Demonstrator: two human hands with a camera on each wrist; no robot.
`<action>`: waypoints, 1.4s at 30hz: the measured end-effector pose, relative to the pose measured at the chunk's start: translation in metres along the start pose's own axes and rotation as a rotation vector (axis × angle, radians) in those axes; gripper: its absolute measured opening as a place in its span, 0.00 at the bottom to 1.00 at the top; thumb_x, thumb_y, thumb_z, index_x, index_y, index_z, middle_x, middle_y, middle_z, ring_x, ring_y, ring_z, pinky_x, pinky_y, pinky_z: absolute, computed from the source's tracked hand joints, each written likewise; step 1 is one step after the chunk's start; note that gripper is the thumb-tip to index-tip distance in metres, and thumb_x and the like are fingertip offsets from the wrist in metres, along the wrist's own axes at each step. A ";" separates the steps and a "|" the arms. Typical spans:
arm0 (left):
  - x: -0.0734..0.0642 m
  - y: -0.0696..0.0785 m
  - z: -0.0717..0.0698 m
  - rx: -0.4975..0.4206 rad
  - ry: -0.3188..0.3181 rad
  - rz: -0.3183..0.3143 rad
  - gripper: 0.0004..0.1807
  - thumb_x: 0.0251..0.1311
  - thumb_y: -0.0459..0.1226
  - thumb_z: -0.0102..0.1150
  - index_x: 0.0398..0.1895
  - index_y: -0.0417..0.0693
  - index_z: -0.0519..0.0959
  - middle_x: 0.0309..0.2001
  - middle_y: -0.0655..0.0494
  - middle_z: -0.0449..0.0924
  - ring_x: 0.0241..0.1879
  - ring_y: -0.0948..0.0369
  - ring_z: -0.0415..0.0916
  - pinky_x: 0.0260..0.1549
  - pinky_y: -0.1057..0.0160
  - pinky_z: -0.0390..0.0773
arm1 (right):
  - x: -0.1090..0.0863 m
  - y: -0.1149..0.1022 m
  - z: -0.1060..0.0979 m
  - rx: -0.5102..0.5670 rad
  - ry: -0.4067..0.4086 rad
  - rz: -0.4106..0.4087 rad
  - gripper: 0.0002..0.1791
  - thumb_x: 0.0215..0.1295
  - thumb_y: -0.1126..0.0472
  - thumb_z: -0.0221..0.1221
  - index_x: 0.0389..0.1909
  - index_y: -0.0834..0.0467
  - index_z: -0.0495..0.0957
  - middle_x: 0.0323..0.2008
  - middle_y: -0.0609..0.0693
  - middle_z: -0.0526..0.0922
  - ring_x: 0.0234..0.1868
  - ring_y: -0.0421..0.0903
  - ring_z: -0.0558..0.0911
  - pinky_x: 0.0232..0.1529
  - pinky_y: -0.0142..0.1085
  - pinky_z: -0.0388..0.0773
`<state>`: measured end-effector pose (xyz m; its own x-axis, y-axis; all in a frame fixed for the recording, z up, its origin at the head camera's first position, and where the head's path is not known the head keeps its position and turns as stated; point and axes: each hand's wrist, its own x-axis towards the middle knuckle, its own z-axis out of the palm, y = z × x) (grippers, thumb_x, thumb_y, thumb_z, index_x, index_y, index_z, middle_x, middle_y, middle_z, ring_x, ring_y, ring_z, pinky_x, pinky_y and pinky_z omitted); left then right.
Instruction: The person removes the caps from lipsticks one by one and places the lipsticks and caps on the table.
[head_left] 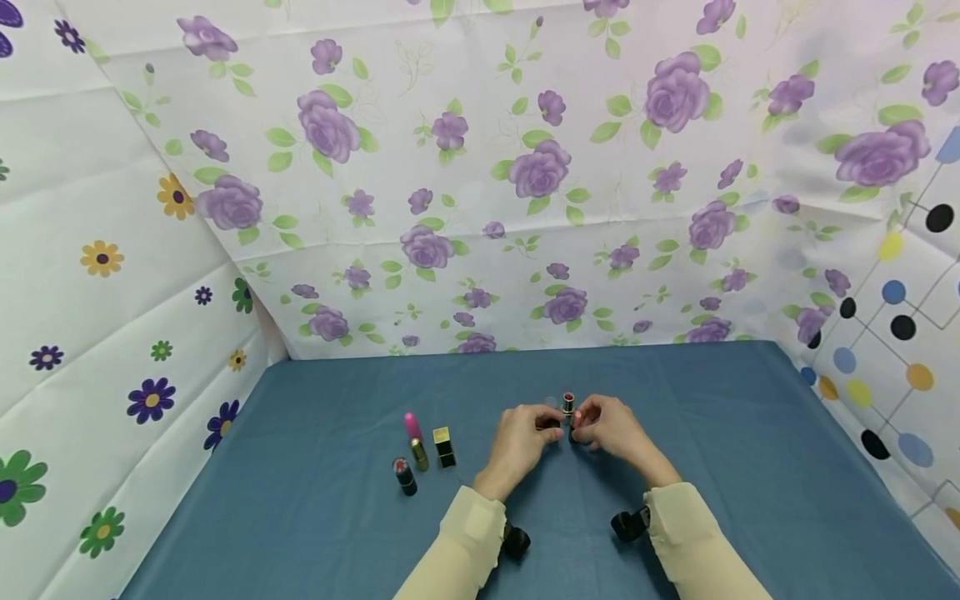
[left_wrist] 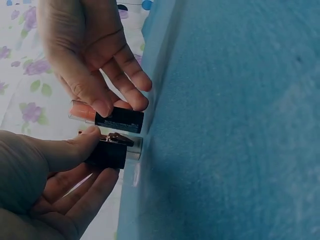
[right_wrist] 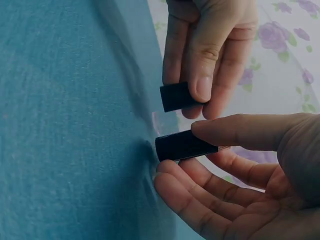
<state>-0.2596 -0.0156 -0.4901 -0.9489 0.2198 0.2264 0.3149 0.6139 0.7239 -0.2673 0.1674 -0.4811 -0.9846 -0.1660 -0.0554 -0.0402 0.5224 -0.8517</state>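
My left hand (head_left: 519, 435) pinches a short black piece, maybe a cap (right_wrist: 175, 96), between thumb and fingers just over the cloth. Beside it, my right hand (head_left: 609, 429) holds a lip colour tube (left_wrist: 120, 120) upright, its base black with fine print and its top clear over coral. Another lipstick (head_left: 568, 403), with a dark red top and silver bands, stands at the hands, its lower part hidden. In the left wrist view a silvery part (left_wrist: 134, 148) shows behind the black piece; whether it belongs to that lipstick I cannot tell.
Left of the hands stand a bright pink lipstick (head_left: 412, 425), a gold tube (head_left: 419, 454), a black-and-gold square tube (head_left: 444, 447) and a black tube with a red top (head_left: 404, 476). A blue cloth (head_left: 315, 533) covers the table; flowered sheets (head_left: 450, 208) hang behind.
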 end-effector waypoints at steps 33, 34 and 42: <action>0.002 0.008 -0.007 0.048 -0.025 -0.009 0.09 0.65 0.35 0.71 0.47 0.52 0.91 0.41 0.55 0.90 0.34 0.66 0.83 0.32 0.67 0.82 | -0.007 -0.016 -0.014 -0.038 -0.051 -0.015 0.13 0.67 0.72 0.66 0.50 0.66 0.78 0.36 0.56 0.81 0.32 0.56 0.85 0.36 0.50 0.85; 0.002 0.009 -0.010 0.043 -0.022 -0.008 0.09 0.66 0.35 0.71 0.47 0.52 0.91 0.41 0.55 0.90 0.34 0.67 0.83 0.32 0.67 0.82 | -0.008 -0.019 -0.017 -0.043 -0.046 -0.021 0.13 0.68 0.71 0.65 0.52 0.66 0.78 0.36 0.56 0.80 0.33 0.57 0.85 0.37 0.51 0.85; 0.000 0.019 -0.034 -0.015 -0.031 0.015 0.10 0.72 0.38 0.65 0.51 0.49 0.90 0.43 0.57 0.90 0.35 0.68 0.84 0.32 0.66 0.82 | -0.015 -0.039 -0.029 -0.115 0.068 -0.141 0.12 0.75 0.65 0.62 0.55 0.64 0.79 0.43 0.58 0.82 0.43 0.58 0.85 0.39 0.48 0.84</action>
<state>-0.2547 -0.0297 -0.4543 -0.9429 0.2522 0.2175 0.3287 0.5993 0.7299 -0.2556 0.1742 -0.4322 -0.9769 -0.1893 0.0990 -0.1939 0.5910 -0.7830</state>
